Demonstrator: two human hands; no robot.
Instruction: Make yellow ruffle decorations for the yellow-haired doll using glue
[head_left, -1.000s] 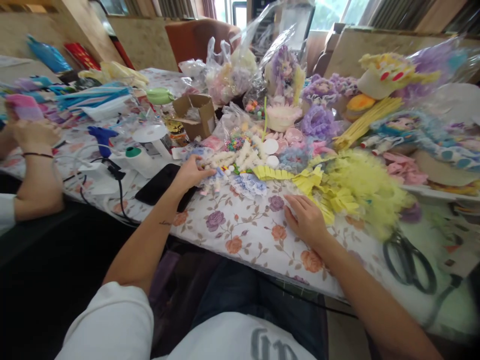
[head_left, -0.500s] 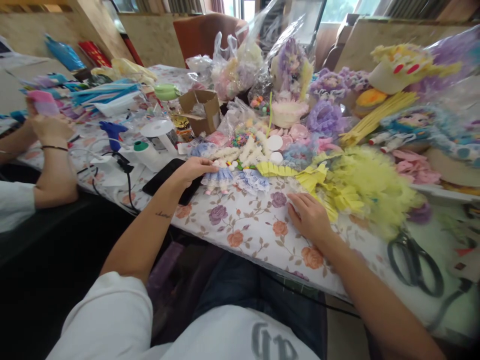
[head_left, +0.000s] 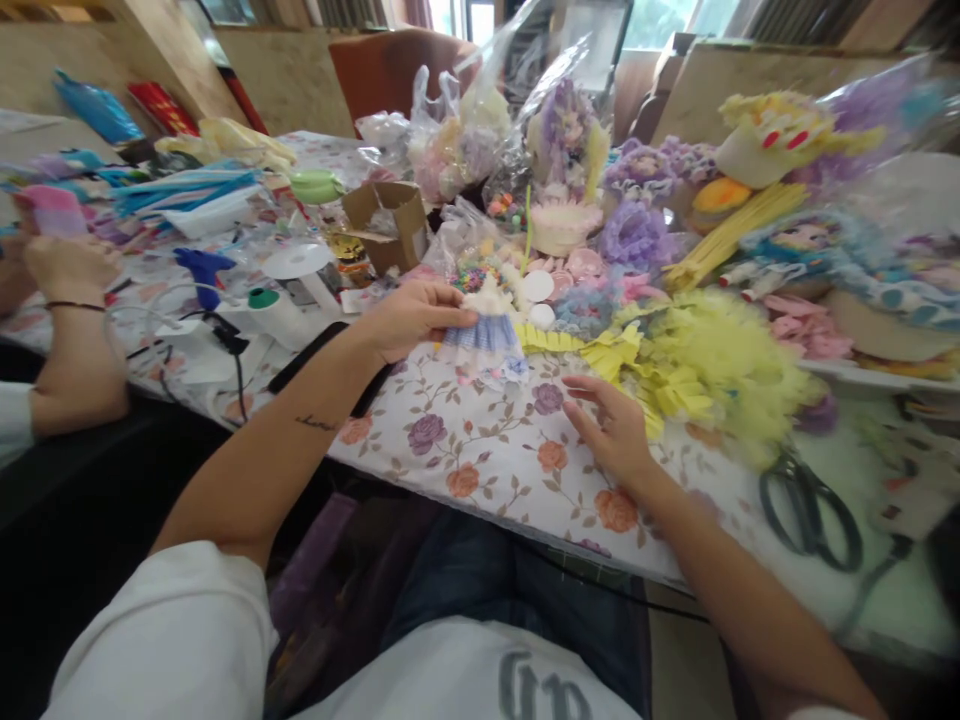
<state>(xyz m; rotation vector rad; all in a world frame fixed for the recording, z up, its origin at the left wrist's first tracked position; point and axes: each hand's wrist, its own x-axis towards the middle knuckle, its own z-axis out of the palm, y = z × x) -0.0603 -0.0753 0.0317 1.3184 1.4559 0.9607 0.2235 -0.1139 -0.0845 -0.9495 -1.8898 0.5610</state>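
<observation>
My left hand (head_left: pixel 409 318) is closed on a small doll in a blue frilly dress (head_left: pixel 484 335), lifted just above the flowered tablecloth (head_left: pixel 480 450). The doll's pale body shows above my fingers and its skirt hangs down. My right hand (head_left: pixel 611 430) hovers open, fingers spread, just over the cloth to the right of the doll. Beside it lies a heap of yellow pleated ribbon and yellow tulle (head_left: pixel 690 375).
Black scissors (head_left: pixel 806 505) lie at the right. A black phone (head_left: pixel 315 350), a glue bottle (head_left: pixel 274 310), a blue glue gun (head_left: pixel 202 270) and a cardboard box (head_left: pixel 386 225) sit left of my hand. Craft flowers and bags crowd the back. Another person's hands (head_left: pixel 64 265) work at far left.
My left hand has picked the blue-dressed doll off the table and raised it toward the middle. My right hand lifted off the cloth and its fingers spread.
</observation>
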